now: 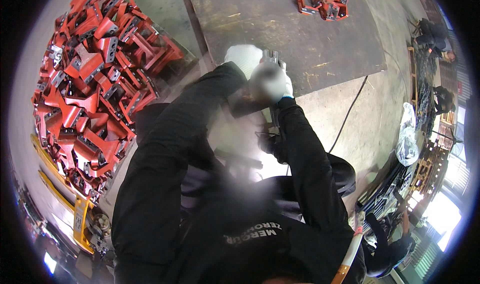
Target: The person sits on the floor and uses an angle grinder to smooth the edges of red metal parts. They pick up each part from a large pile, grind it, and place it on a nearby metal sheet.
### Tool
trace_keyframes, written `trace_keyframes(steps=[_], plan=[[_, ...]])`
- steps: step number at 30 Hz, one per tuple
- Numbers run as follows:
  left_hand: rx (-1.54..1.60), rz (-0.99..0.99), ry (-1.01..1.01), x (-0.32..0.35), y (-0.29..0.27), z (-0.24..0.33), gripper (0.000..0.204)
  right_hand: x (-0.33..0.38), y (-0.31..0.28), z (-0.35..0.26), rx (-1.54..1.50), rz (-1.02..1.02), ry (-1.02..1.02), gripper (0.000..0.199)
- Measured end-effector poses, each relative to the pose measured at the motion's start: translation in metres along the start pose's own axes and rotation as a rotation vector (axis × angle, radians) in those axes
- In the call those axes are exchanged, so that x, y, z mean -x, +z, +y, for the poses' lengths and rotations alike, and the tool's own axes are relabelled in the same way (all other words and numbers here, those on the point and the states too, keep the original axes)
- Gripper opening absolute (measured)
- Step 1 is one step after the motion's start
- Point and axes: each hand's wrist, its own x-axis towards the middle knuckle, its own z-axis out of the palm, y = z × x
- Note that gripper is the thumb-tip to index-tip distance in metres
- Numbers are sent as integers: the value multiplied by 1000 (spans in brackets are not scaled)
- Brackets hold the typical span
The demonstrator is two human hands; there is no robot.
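My left hand (243, 59), in a white knitted glove, is closed at the near edge of the dark tabletop (240, 19). Close to its right, my right hand (287, 85) wears a similar glove and is curled round something. A dark object (247, 106) with a rounded body lies below and between the hands. Grey metal prongs (271, 57) stick up between the gloves. A blurred patch covers the middle of the grip, so fingers and held thing are mostly hidden. Several red metal brackets (325, 2) lie on the tabletop's far side.
A large heap of red metal brackets (95, 64) rises at my left. A yellow pallet jack (81, 219) stands near it. A black cable (352, 108) crosses the floor at right. Plastic wrap (407, 136), wooden pallets (431, 166) and a person (392, 249) are farther right.
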Motion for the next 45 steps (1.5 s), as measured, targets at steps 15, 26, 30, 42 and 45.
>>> trace_keyframes(steps=[15,26,30,42,45], plan=[[44,90,18,6,5,-5,23,48,-89,-122,63,-294,259,97],[51,96,44,6,8,-7,26,90,-94,-102,-68,-178,344,95],[56,110,52,7,11,-7,25,86,-81,-99,-134,-30,405,93],[40,41,25,5,4,-6,24,49,-60,-76,-74,-26,277,95],[25,17,18,7,-1,-4,24,54,-67,-85,-51,-92,252,94]])
